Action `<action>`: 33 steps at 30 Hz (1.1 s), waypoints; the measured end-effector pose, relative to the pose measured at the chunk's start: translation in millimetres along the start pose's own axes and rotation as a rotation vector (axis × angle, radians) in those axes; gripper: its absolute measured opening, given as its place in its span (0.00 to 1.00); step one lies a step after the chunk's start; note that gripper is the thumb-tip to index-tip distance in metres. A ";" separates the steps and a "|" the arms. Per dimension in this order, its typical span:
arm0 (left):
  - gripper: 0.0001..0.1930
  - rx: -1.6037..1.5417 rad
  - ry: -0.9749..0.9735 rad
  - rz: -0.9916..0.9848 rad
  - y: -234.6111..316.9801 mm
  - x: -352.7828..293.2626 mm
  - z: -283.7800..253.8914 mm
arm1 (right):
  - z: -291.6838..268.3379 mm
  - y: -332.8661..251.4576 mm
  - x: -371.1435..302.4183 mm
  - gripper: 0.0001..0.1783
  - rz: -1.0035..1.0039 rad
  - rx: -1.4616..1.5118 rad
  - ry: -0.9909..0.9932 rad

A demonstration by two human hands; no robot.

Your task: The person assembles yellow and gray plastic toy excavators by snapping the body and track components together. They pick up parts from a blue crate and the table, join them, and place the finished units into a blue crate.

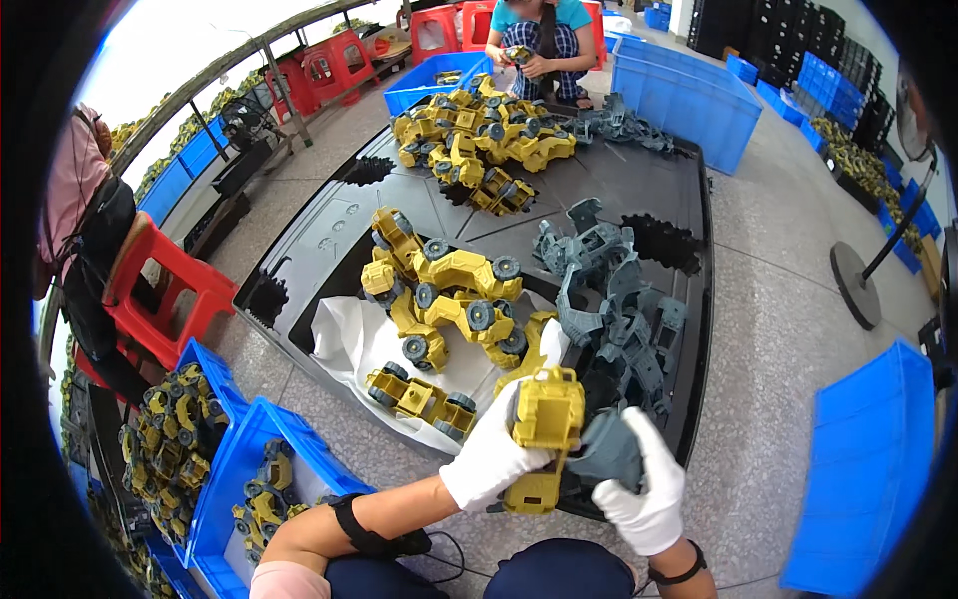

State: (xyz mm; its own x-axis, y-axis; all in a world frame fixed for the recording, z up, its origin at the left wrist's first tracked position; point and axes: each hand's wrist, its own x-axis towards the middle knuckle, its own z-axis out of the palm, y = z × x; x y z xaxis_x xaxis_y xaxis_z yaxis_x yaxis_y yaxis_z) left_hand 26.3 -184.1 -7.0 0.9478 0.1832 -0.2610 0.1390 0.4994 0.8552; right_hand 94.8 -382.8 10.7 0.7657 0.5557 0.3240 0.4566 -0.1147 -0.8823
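My left hand (491, 457), in a white glove, is closed around a yellow toy truck body (551, 411) above the table's near edge. Close on its right, my gloved right hand (647, 494) grips a dark grey plastic truck part (609, 451) between thumb and fingers. The two pieces are side by side; whether they touch is hard to tell. Several yellow toy trucks with grey wheels (464, 290) lie beyond my left hand on a white sheet (344, 334). A heap of loose grey plastic parts (624, 324) lies beyond my right hand.
The black table (379, 215) carries another yellow truck pile (479, 130) at its far end, where a person (544, 50) holds a truck. Blue crates (329, 454) with trucks stand at lower left, a blue crate (858, 469) at right, a red stool (170, 290) at left.
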 end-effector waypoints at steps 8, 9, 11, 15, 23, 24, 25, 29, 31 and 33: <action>0.61 -0.146 -0.293 -0.110 5.9 -6.6 5.2 | 5.7 -2.8 10.2 0.41 0.000 -0.034 0.067; 0.61 -0.166 -0.303 -0.140 6.9 -7.3 4.7 | 4.5 -2.6 9.2 0.41 -0.001 -0.049 0.068; 0.62 -0.133 -0.309 -0.140 9.5 -7.2 3.8 | 6.0 -4.7 0.0 0.41 -0.044 -0.039 0.151; 0.60 -0.028 -0.293 -0.042 7.7 -3.6 1.3 | -0.5 -18.4 -8.1 0.43 0.017 -0.154 0.026; 0.56 0.042 -0.263 0.031 -2.8 0.5 -3.3 | -4.3 -17.3 -12.5 0.40 -0.024 -0.213 0.014; 0.55 0.068 -0.259 0.061 -7.1 1.6 -4.9 | -4.7 -17.3 -12.5 0.40 -0.036 -0.219 0.004; 0.55 0.102 -0.270 0.098 -12.1 2.8 -7.3 | -5.4 -17.2 -12.3 0.41 -0.049 -0.225 -0.006; 0.54 0.193 -0.327 0.207 -13.5 1.6 -7.1 | -8.8 -14.3 -15.7 0.42 -0.183 -0.249 -0.035; 0.53 0.111 -0.322 0.198 -14.8 -0.3 -4.0 | -10.5 -13.7 -17.3 0.45 -0.219 -0.225 -0.067; 0.52 -0.074 -0.272 0.152 -21.7 -3.3 1.6 | -9.5 -16.4 -15.2 0.46 -0.249 -0.209 -0.088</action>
State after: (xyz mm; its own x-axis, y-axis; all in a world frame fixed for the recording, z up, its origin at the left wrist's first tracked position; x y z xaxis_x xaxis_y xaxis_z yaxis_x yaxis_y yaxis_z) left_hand 20.6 -196.9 -23.9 0.9995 0.0319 0.0050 -0.0216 0.5454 0.8379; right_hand 80.0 -397.2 23.5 0.5811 0.6558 0.4819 0.7145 -0.1277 -0.6879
